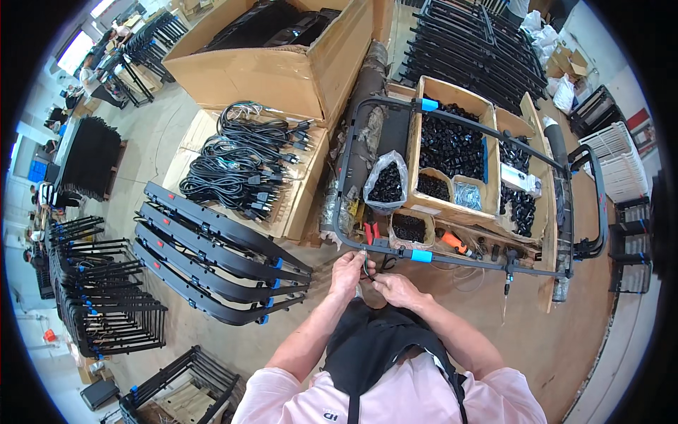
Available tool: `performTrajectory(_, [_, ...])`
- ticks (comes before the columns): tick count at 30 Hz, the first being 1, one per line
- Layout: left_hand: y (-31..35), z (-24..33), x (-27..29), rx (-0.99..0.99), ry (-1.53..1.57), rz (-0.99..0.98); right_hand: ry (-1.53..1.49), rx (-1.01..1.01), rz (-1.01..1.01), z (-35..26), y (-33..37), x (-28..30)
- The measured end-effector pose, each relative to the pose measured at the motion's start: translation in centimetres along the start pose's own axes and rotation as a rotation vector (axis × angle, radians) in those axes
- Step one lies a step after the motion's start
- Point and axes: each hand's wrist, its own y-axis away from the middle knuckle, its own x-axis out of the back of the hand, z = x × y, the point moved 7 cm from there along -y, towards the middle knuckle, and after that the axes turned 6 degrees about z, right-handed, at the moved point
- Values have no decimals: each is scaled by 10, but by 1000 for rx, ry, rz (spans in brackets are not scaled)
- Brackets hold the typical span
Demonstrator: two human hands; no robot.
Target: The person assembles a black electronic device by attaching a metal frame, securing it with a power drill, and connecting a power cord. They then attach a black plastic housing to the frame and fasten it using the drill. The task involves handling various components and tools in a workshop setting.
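A black tubular metal frame [462, 262] with blue wraps [421, 256] on its bars lies across the parts bench. At the frame's near left corner, my left hand [347, 273] is closed, its fingers pinching a thin black cable [366, 266] just below the bar. My right hand [397, 290] is close beside it, fingers pinched at the cable's lower part. The fingers hide most of what they hold. Red-handled pliers [371, 232] lie just beyond my left hand. Nearby are a small box of black parts [409, 227] and an orange-and-black tool [454, 242].
A wooden bin [452, 141] of small black parts and a plastic bag [385, 185] of more sit inside the frame's outline. Coiled black cables [236, 166] lie on cardboard to the left. Curved black frames [205, 261] stand nearer. A large carton [247, 78] rises behind. A screwdriver-like tool [507, 283] hangs right.
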Motion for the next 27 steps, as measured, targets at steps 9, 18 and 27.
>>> performTrajectory(9, [13, 18, -5, -85, -159, -46, -76, -13, 23, -5, -2, -2])
performTrajectory(18, [10, 26, -1, -80, -267, 15, -105, -34, 53, -11, -7, 2])
performTrajectory(27, [36, 3, 78, -553, -425, 276, -213, -118, 90, -13, -35, 4])
